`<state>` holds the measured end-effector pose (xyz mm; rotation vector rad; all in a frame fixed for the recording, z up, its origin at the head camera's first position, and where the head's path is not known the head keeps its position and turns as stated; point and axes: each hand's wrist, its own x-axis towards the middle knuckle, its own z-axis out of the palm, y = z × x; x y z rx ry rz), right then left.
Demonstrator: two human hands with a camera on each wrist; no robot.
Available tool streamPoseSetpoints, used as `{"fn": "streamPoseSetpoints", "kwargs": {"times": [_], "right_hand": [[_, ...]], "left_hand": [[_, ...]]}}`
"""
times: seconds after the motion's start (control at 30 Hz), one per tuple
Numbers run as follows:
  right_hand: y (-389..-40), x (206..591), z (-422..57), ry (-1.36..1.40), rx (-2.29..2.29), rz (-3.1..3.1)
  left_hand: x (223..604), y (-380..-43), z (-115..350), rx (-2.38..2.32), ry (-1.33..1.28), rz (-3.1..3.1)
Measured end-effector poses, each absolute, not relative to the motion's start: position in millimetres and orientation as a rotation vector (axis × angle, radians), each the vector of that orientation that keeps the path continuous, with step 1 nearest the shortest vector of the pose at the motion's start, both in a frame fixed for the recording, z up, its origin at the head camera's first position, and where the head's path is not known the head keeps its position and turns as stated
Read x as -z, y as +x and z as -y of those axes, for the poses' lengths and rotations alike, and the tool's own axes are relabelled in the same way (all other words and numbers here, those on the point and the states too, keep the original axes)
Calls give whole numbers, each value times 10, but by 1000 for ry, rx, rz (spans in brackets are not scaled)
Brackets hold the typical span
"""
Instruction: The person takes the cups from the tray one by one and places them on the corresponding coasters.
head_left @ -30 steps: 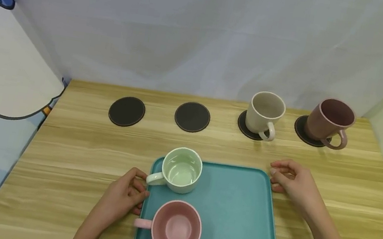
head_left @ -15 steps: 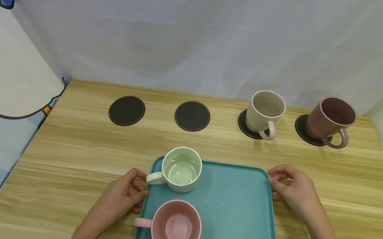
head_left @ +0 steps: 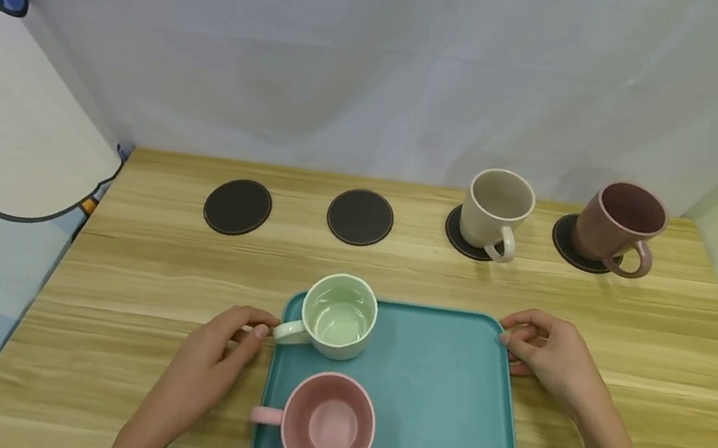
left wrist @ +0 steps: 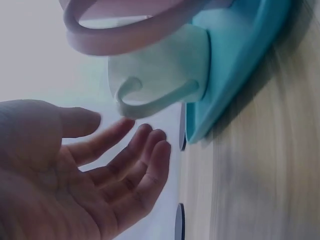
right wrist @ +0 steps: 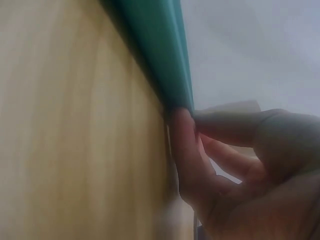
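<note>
A teal tray (head_left: 435, 408) lies on the table, with a pale green mug (head_left: 344, 319) and a pink mug (head_left: 329, 427) standing along its left side. Both mug handles point left over the rim. My left hand (head_left: 203, 360) is beside the tray, its index fingertip right at the end of the green mug's handle (left wrist: 155, 102). In the left wrist view, its thumb and fingers are apart and gently bent, holding nothing. My right hand (head_left: 549, 356) pinches the tray's far right corner. Seen from the right wrist, thumb and fingertips (right wrist: 182, 122) meet at that teal corner.
A row of black coasters runs along the back: a left one (head_left: 238, 206) and a middle one (head_left: 360, 217) are bare. A cream mug (head_left: 491, 213) and a mauve mug (head_left: 612, 225) stand on the right two. Behind hangs a pale cloth wall (head_left: 357, 59).
My right hand has come slightly nearer and closed on the tray corner. My left hand has drawn back a little from the tray edge, its thumb opening away. The mugs stay on the tray.
</note>
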<state>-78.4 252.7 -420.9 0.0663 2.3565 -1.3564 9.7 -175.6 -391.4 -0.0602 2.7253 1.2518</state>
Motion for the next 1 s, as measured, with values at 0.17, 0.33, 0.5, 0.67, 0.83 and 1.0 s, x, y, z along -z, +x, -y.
{"fn": "streamPoseSetpoints", "kwargs": {"times": [0.17, 0.33, 0.5, 0.67, 0.83, 1.0], "right_hand": [[-790, 4226, -2538, 64, 1387, -2322], [-794, 4236, -2539, 33, 1392, -2338], [-793, 4243, -2545, 9, 1377, -2359], [-793, 4260, -2555, 4, 1368, -2355], [-800, 4289, -2558, -2, 1368, -2349], [-808, 4305, -2567, -8, 1379, -2346]], "left_hand": [[3878, 86, 1720, -1347, -11, -2720], [3882, 61, 1686, -1412, 30, -2667], [3900, 45, 1657, -1471, 27, -2601], [3936, 8, 1642, -1453, 27, -2568], [3996, -33, 1640, -1477, 59, -2513], [4017, -55, 1637, -1474, 50, -2466]]}}
